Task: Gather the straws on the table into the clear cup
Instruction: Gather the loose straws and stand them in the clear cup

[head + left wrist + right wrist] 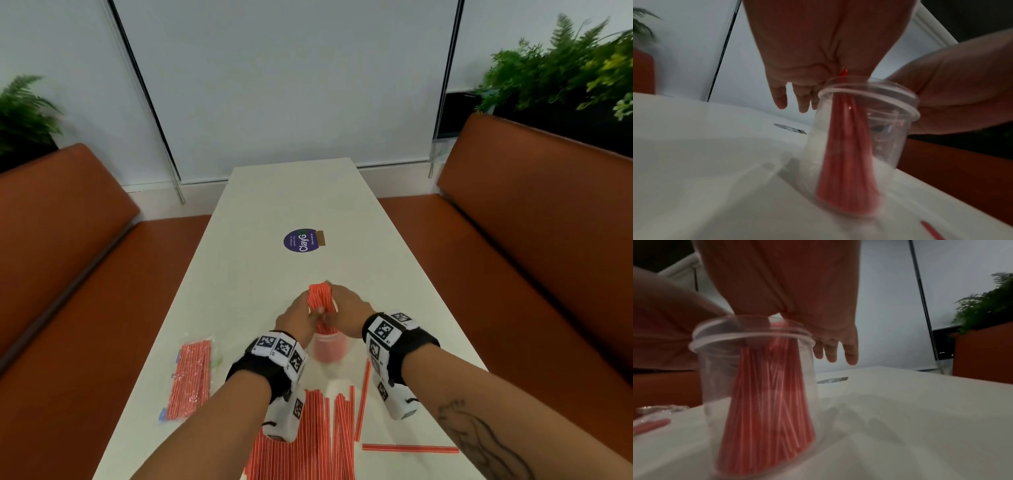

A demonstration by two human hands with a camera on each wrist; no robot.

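A thick bundle of red-and-white striped straws stands upright in the clear cup at mid-table. My left hand and right hand grip the bundle from either side, just above the rim. In the left wrist view the straws fan out toward the bottom of the cup under my left hand. The right wrist view shows the same straws inside the cup below my right hand. Several loose straws lie near the table's front edge.
A plastic bag of straws lies at the left edge of the white table. Single straws lie to the right. A purple round sticker sits farther back. Orange benches flank the table.
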